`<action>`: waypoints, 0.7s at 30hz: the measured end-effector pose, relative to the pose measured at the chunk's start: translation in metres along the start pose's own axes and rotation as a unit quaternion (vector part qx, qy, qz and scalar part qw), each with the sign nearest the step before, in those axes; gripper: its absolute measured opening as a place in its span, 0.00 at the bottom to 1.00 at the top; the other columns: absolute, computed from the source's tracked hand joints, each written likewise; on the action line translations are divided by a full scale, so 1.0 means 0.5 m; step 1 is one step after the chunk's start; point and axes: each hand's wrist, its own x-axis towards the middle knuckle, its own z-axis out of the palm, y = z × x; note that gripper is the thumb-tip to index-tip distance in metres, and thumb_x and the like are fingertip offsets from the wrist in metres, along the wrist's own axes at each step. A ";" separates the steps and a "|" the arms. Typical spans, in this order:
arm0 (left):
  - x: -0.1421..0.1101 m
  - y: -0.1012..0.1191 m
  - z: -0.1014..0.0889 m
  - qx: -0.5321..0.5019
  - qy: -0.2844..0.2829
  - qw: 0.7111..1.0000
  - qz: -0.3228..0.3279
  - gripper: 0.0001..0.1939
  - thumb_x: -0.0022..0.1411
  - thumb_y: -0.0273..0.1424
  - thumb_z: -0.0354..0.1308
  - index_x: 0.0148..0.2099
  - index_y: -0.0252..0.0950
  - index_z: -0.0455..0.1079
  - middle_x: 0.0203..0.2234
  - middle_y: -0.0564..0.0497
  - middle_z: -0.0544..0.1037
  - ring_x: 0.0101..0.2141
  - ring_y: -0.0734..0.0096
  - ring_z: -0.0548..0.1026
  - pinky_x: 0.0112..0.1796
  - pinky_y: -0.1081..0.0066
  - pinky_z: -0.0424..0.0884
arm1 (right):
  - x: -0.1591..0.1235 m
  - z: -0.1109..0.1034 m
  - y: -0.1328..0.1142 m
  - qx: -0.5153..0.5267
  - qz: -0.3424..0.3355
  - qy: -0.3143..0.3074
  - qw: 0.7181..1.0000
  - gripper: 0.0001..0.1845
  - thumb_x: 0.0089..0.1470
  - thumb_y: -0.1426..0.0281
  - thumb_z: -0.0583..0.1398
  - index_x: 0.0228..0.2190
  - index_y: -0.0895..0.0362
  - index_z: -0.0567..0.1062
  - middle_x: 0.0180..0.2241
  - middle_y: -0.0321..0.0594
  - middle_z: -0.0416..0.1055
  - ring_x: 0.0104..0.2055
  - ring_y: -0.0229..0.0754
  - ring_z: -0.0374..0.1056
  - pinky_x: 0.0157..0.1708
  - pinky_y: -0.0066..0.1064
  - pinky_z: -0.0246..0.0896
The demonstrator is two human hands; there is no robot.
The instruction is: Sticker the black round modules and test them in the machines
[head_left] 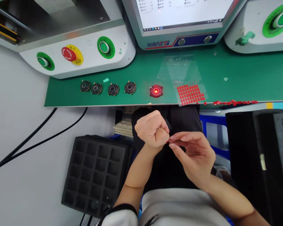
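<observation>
My left hand (152,129) is curled into a fist over my lap, just below the bench edge; what it encloses is hidden. My right hand (193,153) meets it from the right, thumb and forefinger pinched on a tiny red sticker at the left hand's knuckles. On the green mat (238,78) lies a clear sheet of small red square stickers (190,93). Left of it sits a round part glowing red (156,91). Further left is a row of several dark round parts (113,89).
A black foam tray with square pockets (96,172) stands at lower left, another black tray (269,150) at right. Behind the mat are a machine panel with a red stop button (69,54) and green buttons, and a monitor (179,18). Cables (33,138) hang left.
</observation>
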 end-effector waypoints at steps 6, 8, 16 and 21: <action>-0.004 0.016 -0.010 0.062 -0.036 0.997 0.005 0.15 0.52 0.19 0.46 0.16 0.36 0.57 0.11 0.56 0.60 0.15 0.79 0.56 0.19 0.71 0.51 | 0.000 0.005 0.001 -0.001 -0.008 0.031 0.999 0.20 0.47 0.84 0.66 0.37 0.52 0.71 0.32 0.31 0.78 0.35 0.35 0.77 0.36 0.27 0.78; -0.003 0.020 -0.011 0.062 -0.043 0.997 0.015 0.15 0.51 0.19 0.46 0.16 0.36 0.57 0.12 0.56 0.60 0.15 0.79 0.56 0.19 0.71 0.50 | -0.002 0.002 0.002 -0.016 -0.020 0.029 0.999 0.19 0.47 0.84 0.66 0.36 0.52 0.70 0.31 0.31 0.78 0.35 0.35 0.77 0.35 0.27 0.78; -0.030 0.010 -0.048 0.105 0.021 0.994 0.006 0.15 0.50 0.20 0.45 0.14 0.36 0.55 0.10 0.54 0.57 0.15 0.77 0.56 0.20 0.71 0.50 | -0.025 -0.034 -0.022 -0.092 -0.146 0.001 0.985 0.17 0.48 0.86 0.63 0.31 0.53 0.67 0.29 0.33 0.76 0.33 0.38 0.75 0.31 0.31 0.73; -0.152 -0.007 -0.244 0.341 -0.087 0.918 -0.184 0.13 0.43 0.24 0.45 0.10 0.37 0.53 0.09 0.53 0.58 0.15 0.75 0.59 0.21 0.71 0.54 | -0.028 -0.080 -0.022 -0.126 -0.155 0.133 0.971 0.19 0.39 0.78 0.71 0.25 0.54 0.67 0.22 0.34 0.71 0.26 0.42 0.72 0.24 0.36 0.69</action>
